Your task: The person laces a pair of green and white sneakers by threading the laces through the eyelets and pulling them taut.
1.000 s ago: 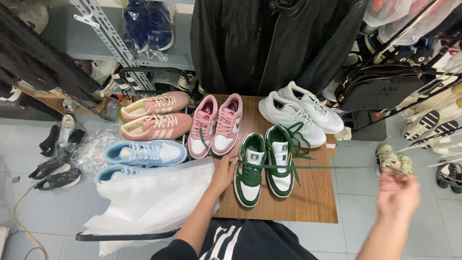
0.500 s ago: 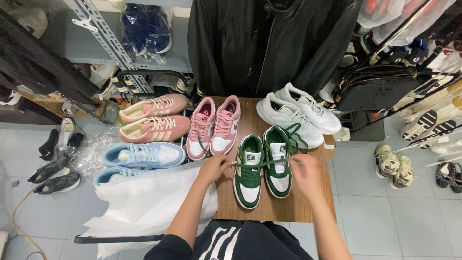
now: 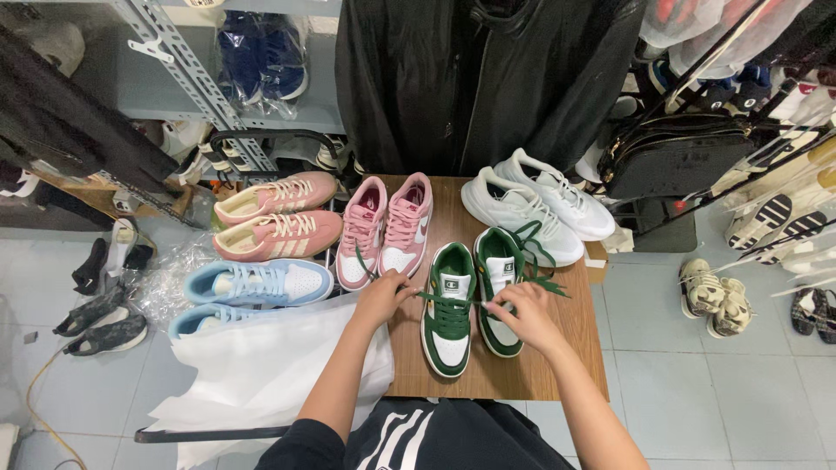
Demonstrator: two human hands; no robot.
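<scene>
Hands (image 3: 453,305) lace green sneakers (image 3: 475,292) beside pink sneakers (image 3: 386,228), white sneakers (image 3: 531,204).

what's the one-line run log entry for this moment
left hand: pinches green lace | right hand: on right green shoe, at lace | left green shoe beside | table

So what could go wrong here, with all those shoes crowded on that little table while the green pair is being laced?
The green lace is stretched between the left hand and the right hand, across the green and white shoes; a hard tug might drag one shoe out of line. The white sneakers sit at the edge of the wooden table, so a bump could tip them off.
</scene>
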